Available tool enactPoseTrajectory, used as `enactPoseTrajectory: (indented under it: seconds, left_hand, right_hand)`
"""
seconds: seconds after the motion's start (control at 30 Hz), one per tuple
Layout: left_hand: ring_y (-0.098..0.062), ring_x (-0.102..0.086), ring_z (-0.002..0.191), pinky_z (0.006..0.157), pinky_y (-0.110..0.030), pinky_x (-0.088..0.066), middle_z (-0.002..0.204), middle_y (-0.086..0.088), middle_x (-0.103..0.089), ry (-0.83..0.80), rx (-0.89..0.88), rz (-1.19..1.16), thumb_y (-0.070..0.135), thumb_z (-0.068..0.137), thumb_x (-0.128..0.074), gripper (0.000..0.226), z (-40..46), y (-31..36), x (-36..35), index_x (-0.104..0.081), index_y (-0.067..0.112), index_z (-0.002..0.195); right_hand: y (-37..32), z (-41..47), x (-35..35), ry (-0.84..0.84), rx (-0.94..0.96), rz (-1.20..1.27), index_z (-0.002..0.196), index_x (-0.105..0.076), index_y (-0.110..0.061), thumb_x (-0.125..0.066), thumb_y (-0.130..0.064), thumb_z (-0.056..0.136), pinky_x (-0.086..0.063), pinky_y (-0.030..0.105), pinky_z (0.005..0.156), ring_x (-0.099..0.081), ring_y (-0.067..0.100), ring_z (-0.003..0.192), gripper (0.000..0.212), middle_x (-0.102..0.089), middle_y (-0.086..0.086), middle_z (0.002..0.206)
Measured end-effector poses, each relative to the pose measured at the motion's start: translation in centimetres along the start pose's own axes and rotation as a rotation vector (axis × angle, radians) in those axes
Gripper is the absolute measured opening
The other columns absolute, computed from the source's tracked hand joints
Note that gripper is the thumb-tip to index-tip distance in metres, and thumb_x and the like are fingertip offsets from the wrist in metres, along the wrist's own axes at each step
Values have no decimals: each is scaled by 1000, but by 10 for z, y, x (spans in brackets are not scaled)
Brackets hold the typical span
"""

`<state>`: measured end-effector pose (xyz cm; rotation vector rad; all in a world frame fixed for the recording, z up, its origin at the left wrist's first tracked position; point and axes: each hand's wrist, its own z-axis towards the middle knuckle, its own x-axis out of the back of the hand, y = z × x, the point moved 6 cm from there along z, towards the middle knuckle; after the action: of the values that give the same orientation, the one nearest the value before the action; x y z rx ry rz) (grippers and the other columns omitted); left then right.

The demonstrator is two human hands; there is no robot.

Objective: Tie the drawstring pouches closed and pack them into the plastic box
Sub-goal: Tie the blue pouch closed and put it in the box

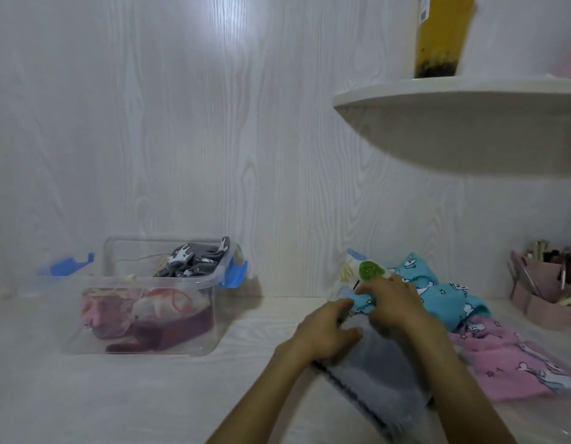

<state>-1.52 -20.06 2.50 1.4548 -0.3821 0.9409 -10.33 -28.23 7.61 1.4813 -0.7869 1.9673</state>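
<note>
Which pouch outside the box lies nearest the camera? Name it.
The grey pouch, under both hands: left hand, right hand. The pink pouch lies to its right, the blue pouch behind.

- I count one box at nine o'clock, with two blue clips.
- Inside it I make out three pouches: grey, pink, maroon; more may be hidden.
- Four loose pouches lie at three o'clock: grey, blue, pink, white.
- Two hands: left, right.
- One shelf at one o'clock, one cup on it.
</note>
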Motion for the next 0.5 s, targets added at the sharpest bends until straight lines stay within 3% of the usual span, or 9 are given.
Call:
enactPoseTrajectory:
  seconds: [0.07,0.13,0.23,0.3,0.4,0.47,0.5]
  left_hand:
    - [-16,-50,122,102,-30,-41,141,3,-46,69,-23,-127,40,87,-60,65,2,-4,-1,-29,30,143]
    - [-11,-54,113,98,-30,-45,127,11,-53,136,-43,-339,38,87,-62,55,4,-5,6,-35,33,135]
    - [-3,-64,90,77,-16,-49,98,12,-65,162,-44,-579,31,89,-63,29,8,1,23,-57,21,115]
    - [5,-63,69,64,-10,-47,80,8,-67,207,-76,-603,25,89,-63,12,7,11,42,-65,14,95]
    - [-11,-62,78,71,-24,-49,83,-1,-66,292,-104,-601,25,92,-59,12,0,19,70,-62,16,85]
    - [-20,-63,80,73,-32,-50,86,-7,-67,317,-80,-684,22,94,-55,13,-3,19,84,-60,13,87]
    - [-24,-62,79,74,-35,-50,86,-10,-67,336,-45,-735,20,94,-54,14,-4,16,91,-59,11,86]
  right_hand:
    - [0,5,6,75,-14,38,109,-65,-31,-60,-20,82,-35,35,94,-53,23,111,30,-63,3,114]
    - [1,11,16,154,14,248,91,-72,-26,-63,-19,80,-44,28,77,-62,18,92,17,-70,-2,94]
    - [-7,10,40,280,108,573,82,-74,-22,-65,-10,78,-46,12,65,-63,7,76,15,-69,-9,78]
    - [-10,6,56,390,149,785,80,-74,-17,-65,-6,79,-46,6,68,-64,4,74,14,-71,-9,78]
    - [-20,-3,69,464,205,1046,83,-73,-16,-67,-4,81,-51,13,75,-66,5,78,14,-72,-7,82]
    - [-26,-4,69,391,221,1070,96,-70,-20,-70,-10,80,-52,15,80,-64,6,89,19,-70,-9,93]
    - [-29,-2,65,304,223,1000,110,-64,-25,-74,-15,78,-51,20,87,-61,7,99,34,-66,-9,104]
